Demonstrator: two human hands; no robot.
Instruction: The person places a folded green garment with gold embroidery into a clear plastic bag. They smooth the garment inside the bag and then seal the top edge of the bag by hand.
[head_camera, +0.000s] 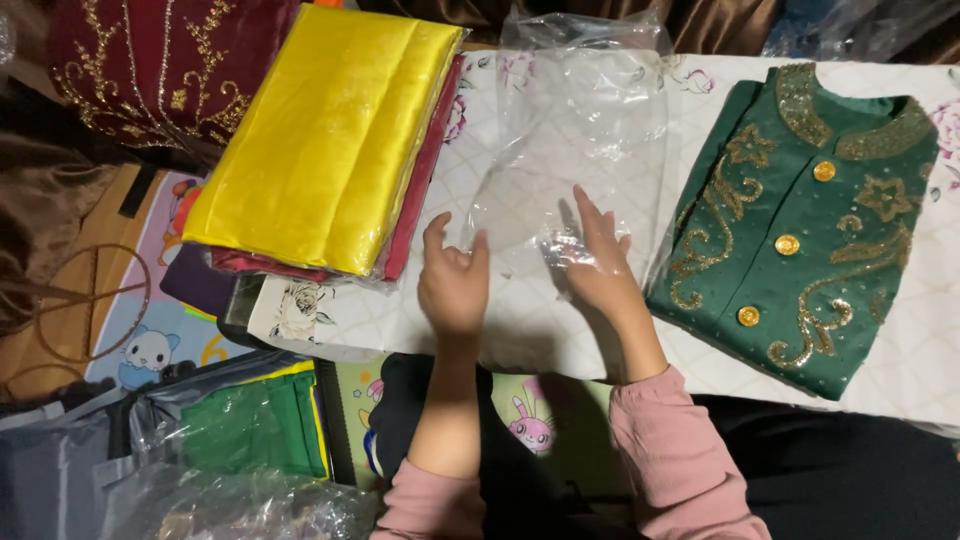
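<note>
A clear plastic bag (580, 130) lies flat on the white patterned cloth (530, 330) in the middle. My left hand (453, 283) rests at the bag's near left corner, fingers curled up and apart. My right hand (598, 262) presses flat on the bag's near edge, fingers spread. A folded green garment (800, 225) with gold embroidery and gold buttons lies to the right of my right hand, its left edge under the bag's plastic.
A stack of folded fabrics, yellow satin (325, 130) on top, sits left of the bag. Dark red embroidered cloth (150, 60) lies at the far left. Bagged green fabric (255, 425) and crumpled plastic (240, 505) lie below on a cartoon-printed mat (150, 345).
</note>
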